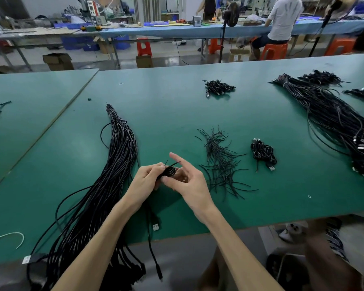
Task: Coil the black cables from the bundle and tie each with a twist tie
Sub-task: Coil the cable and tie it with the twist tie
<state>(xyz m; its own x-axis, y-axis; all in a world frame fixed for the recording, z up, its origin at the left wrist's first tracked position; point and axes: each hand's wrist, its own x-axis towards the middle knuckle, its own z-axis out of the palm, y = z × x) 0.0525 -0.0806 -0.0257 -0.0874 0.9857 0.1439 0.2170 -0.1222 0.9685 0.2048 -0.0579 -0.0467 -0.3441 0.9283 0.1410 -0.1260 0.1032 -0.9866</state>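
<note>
One small coiled cable (169,171) is held above the near middle of the table (177,114). The left hand (149,177) grips it with curled fingers; the right hand (189,181) pinches its near edge, forefinger lifted straight. A twist tie (173,163) pokes out, seemingly not yet twisted tight. A few tied coils (263,153) lie right of the loose ties (221,162), and the big bundle (114,175) at left looks barely reduced, so most of the work remains

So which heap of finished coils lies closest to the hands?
The small heap just right of the loose twist ties; the other heaps sit farther back.
</note>
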